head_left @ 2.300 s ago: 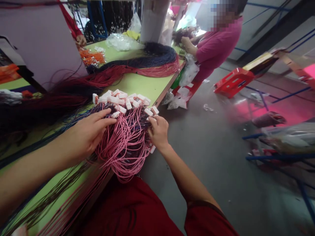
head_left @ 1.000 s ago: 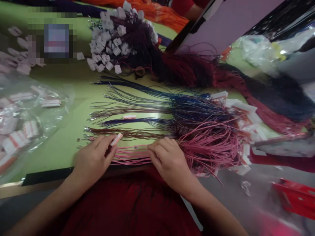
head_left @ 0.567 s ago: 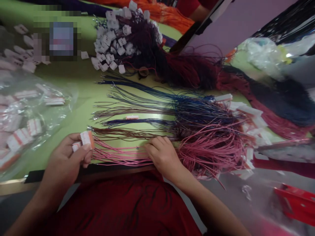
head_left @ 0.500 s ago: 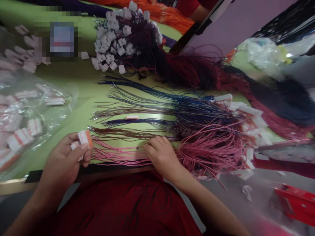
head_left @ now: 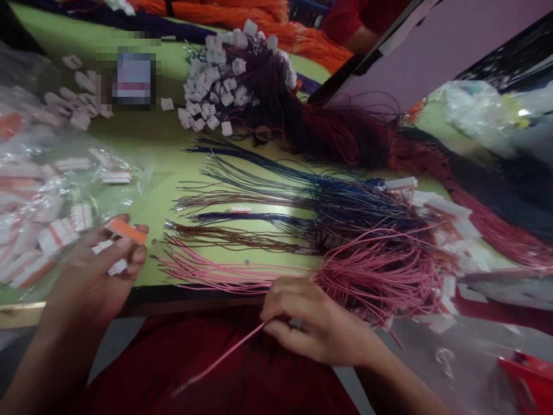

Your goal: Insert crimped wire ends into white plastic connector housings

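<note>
My left hand (head_left: 101,265) is closed around white connector housings, one of them with an orange side (head_left: 126,230). My right hand (head_left: 313,320) pinches a pink wire (head_left: 224,360), whose free end points down and left over my red shirt. Just beyond that hand, a bundle of pink wires (head_left: 224,274) lies along the near table edge. Brown wires (head_left: 228,236), dark blue wires (head_left: 242,217) and further thin wires lie in rows behind it, their metal-tipped ends to the left. A small orange-and-white connector (head_left: 241,210) rests between two rows.
At left, a clear plastic bag (head_left: 138,173) spreads around several white-and-orange connectors (head_left: 56,233). A heap of white connectors (head_left: 216,80) on dark red and black wires lies at the back. Orange wires (head_left: 242,17) run behind them. Another person's red sleeve (head_left: 345,23) shows at the top.
My right hand has come toward my body and now holds one pink wire away from the bundle. The left hand has turned, showing the connector's orange side. The view has shifted slightly.
</note>
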`<move>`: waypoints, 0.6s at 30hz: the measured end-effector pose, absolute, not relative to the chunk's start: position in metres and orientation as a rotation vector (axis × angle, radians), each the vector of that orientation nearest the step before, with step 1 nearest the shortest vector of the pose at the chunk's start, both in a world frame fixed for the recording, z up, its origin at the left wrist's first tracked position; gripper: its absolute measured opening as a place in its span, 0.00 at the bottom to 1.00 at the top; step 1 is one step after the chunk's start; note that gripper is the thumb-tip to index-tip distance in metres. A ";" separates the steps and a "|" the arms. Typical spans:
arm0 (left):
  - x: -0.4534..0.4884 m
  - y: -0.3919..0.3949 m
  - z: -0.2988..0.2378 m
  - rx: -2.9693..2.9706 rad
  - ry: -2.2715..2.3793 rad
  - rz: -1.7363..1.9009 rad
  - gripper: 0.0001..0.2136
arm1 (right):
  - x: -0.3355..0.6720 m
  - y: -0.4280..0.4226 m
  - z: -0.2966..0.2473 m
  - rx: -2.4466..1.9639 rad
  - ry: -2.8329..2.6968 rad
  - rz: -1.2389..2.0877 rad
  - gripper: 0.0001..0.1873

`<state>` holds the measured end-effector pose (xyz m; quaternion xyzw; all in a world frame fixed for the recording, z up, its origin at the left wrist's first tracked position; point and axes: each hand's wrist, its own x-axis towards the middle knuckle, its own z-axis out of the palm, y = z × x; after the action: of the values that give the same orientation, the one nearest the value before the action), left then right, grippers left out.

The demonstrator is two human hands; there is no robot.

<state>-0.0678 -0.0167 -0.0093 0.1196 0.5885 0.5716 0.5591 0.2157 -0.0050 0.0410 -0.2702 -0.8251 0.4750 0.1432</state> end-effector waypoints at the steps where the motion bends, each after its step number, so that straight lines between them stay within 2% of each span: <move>1: -0.060 -0.016 -0.008 0.264 1.316 1.357 0.14 | 0.206 -0.006 0.046 -0.666 -2.349 1.476 0.06; 3: -0.039 -0.017 -0.008 0.255 1.117 1.251 0.09 | 0.185 -0.008 0.050 -0.528 -2.238 1.665 0.04; 5: -0.019 -0.018 -0.011 0.275 1.059 1.118 0.07 | 0.169 -0.007 0.045 -0.631 -2.060 1.722 0.04; 8: -0.003 -0.020 -0.019 0.374 1.089 1.040 0.05 | 0.164 -0.001 0.029 -1.134 -1.844 1.501 0.06; 11: -0.001 -0.019 -0.028 0.478 1.101 1.021 0.17 | 0.174 0.007 0.013 -1.492 -1.758 1.233 0.05; 13: -0.004 -0.018 -0.030 0.477 1.124 1.003 0.21 | 0.180 0.009 0.007 -1.505 -1.796 1.174 0.04; 18: -0.006 -0.014 -0.027 0.419 1.164 0.957 0.16 | 0.182 0.008 -0.001 -1.421 -1.896 1.072 0.03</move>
<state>-0.0058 -0.0138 -0.0270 0.1886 0.5244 0.4313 0.7095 0.1815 0.0078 -0.0008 -0.5267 -0.7025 0.3972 0.2671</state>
